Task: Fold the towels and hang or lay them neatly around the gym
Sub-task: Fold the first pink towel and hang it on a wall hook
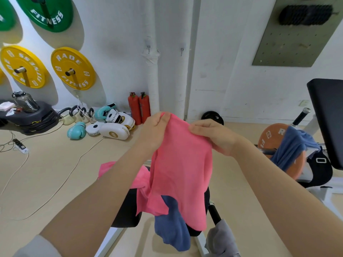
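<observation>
I hold a pink towel (181, 167) up in front of me by its top edge. My left hand (155, 130) pinches the left corner and my right hand (213, 135) grips the right corner. The towel hangs down over a black bench (126, 210). A second pink towel (137, 178) lies crumpled on the bench behind it. A dark blue towel (172, 229) droops off the bench's near end, and a grey towel (220, 238) hangs on a bar at the lower right. Another blue towel (291, 145) is draped over an orange weight plate (269, 134).
Yellow weight plates (73, 68) and green ones hang on the left wall. Boxing gloves and pads (111, 125), kettlebells and two red fire extinguishers (139, 108) sit on the floor by the wall. Cables and a power strip (20, 145) cross the floor. A black padded seat (328, 119) stands right.
</observation>
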{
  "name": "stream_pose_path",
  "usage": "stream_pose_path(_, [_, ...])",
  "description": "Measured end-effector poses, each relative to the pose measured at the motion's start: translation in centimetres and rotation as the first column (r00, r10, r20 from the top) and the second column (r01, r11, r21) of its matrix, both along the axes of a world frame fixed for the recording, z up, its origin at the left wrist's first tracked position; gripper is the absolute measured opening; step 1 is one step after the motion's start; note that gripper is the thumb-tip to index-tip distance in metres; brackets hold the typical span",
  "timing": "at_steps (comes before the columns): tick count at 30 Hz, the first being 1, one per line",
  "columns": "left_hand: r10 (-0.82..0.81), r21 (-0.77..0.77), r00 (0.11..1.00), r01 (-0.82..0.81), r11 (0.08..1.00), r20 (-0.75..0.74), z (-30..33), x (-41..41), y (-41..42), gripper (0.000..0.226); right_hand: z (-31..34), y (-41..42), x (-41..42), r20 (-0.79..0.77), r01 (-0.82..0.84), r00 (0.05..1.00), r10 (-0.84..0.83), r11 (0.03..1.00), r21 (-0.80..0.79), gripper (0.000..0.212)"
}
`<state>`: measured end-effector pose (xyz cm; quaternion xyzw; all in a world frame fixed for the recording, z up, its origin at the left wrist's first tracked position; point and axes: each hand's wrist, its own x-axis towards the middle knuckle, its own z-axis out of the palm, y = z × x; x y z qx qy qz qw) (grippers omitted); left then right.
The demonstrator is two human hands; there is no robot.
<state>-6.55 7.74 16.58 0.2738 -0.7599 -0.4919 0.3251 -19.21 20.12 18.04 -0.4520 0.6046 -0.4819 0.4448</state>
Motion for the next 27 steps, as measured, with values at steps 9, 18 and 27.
stream_pose_path(9, [0.14, 0.497, 0.961, -0.003, 0.868, -0.238, 0.9, -0.1, -3.4, 0.028, -1.2, 0.6, -0.8, -0.119, -0.184, 0.96, 0.253, 0.893, 0.412, 0.013])
stream_pose_path(18, [-0.425, 0.419, 0.885, 0.317, 0.851, 0.193, 0.0, 1.5, -2.2, 0.041, -2.4, -0.9, -1.4, -0.796, 0.445, 0.521, -0.308, 0.894, -0.054, 0.036])
stream_pose_path(27, [-0.074, -0.446, 0.729, 0.493, 0.747, 0.68, -1.0, 1.4, -3.4, 0.049, -1.7, -0.4, -2.0, -0.97, 0.438, 0.212, -0.116, 0.899, -0.012, 0.022])
